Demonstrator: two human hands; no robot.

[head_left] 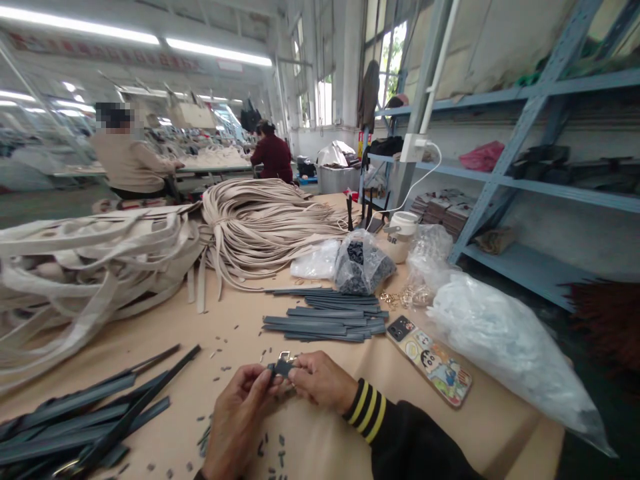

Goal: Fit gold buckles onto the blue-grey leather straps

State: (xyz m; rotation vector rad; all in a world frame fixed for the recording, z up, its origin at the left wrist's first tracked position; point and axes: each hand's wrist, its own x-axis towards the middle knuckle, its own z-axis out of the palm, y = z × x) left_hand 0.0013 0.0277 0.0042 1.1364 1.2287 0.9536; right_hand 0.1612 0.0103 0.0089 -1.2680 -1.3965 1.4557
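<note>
Near the front of the table, my left hand [245,403] pinches one end of a short dark strap piece [283,367]. My right hand [323,381] grips the same strap from the right, its fingers close to the left hand's. A gold metal buckle [285,356] shows at the strap's upper edge, between the hands. Small dark bits [281,440] lie scattered below and left of the hands. Just beyond them is a stack of flat dark strips [325,323]. More dark straps [85,420] are piled at the lower left, one with a gold buckle.
Beige strap bundles [260,227] cover the back left of the table [220,333]. On the right are a phone [431,360], a large plastic bag [510,347] and a white jug [401,237]. Blue shelves [540,263] stand beyond. Two people sit at a farther table.
</note>
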